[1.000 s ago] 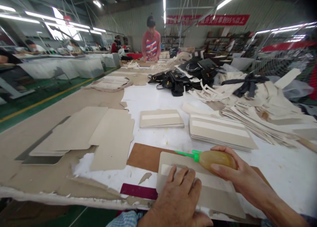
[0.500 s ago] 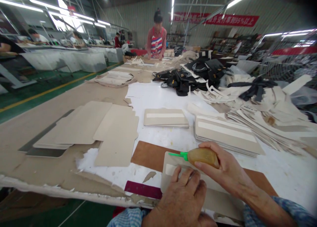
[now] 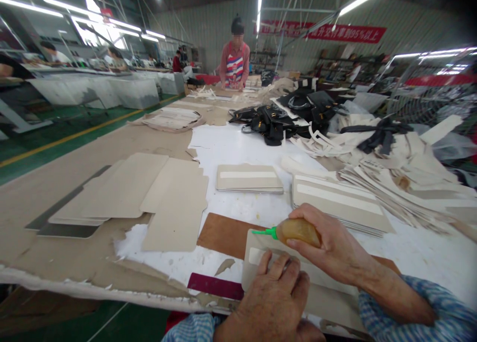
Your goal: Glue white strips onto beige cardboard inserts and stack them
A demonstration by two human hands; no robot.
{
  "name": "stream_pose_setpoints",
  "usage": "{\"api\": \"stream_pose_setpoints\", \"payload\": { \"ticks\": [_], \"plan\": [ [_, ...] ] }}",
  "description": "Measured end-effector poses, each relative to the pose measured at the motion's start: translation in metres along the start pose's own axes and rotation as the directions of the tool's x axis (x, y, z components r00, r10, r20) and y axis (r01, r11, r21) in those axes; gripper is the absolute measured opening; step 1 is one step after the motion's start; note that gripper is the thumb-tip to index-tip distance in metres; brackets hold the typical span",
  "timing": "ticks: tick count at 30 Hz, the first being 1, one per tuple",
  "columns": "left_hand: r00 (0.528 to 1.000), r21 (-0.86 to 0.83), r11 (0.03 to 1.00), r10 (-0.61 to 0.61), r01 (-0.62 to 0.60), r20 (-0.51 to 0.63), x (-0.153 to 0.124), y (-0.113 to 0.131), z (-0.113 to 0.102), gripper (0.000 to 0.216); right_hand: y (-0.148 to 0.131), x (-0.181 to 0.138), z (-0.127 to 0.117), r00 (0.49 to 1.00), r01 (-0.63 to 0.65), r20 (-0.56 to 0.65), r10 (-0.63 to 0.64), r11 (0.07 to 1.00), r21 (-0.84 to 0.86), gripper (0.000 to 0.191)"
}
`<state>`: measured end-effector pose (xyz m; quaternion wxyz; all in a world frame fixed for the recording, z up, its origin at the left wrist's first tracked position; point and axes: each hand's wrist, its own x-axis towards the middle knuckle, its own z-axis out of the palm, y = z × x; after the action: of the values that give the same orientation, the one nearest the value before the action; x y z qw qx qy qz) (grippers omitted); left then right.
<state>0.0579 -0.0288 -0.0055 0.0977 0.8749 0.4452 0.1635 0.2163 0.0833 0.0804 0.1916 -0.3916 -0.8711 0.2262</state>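
My right hand (image 3: 330, 245) is wrapped round a squeeze bottle (image 3: 299, 232) of amber liquid, held nearly level. Its thin green nozzle (image 3: 265, 232) points left, over the upper left corner of a beige panel (image 3: 249, 276); whether the tip touches it, I cannot tell. My left hand (image 3: 274, 295) lies on that panel with fingers spread, pressing near a white strip (image 3: 255, 256) and hiding part of both. Under the panel's far edge a brown piece (image 3: 223, 236) sticks out to the left. A maroon strip (image 3: 215, 286) lies left of my left hand.
Two stacks of beige panels with white strips, a smaller one (image 3: 249, 183) and a larger one (image 3: 335, 200), stand beyond my hands. Loose beige panels (image 3: 122, 188) overlap on the left. Black pieces (image 3: 276, 121) and pale scraps (image 3: 417, 158) pile up at right. Another person (image 3: 234, 66) stands at the far end.
My right hand and the bottle have shifted slightly left, and the right forearm has swung with them. The nozzle stays near the same corner. My left hand has barely moved.
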Motion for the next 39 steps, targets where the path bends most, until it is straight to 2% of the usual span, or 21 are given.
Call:
{"api": "stream_pose_setpoints", "payload": {
  "ticks": [13,23,39],
  "plan": [
    [1.000,-0.045,0.999,-0.010,0.011,0.010,-0.002,0.001,-0.005,0.076,-0.002,0.005,0.000,1.000,0.018,0.019,-0.019,1.000,0.019,0.018],
    [0.999,-0.085,0.996,-0.029,0.031,0.026,-0.003,0.002,-0.007,0.076,-0.019,0.016,-0.013,0.990,-0.101,0.096,0.107,0.993,-0.060,0.022],
    [0.999,-0.110,0.993,-0.036,0.039,0.032,-0.003,0.002,-0.003,0.076,-0.019,0.021,-0.014,0.993,-0.066,0.095,0.073,0.995,-0.079,0.021]
  ]
}}
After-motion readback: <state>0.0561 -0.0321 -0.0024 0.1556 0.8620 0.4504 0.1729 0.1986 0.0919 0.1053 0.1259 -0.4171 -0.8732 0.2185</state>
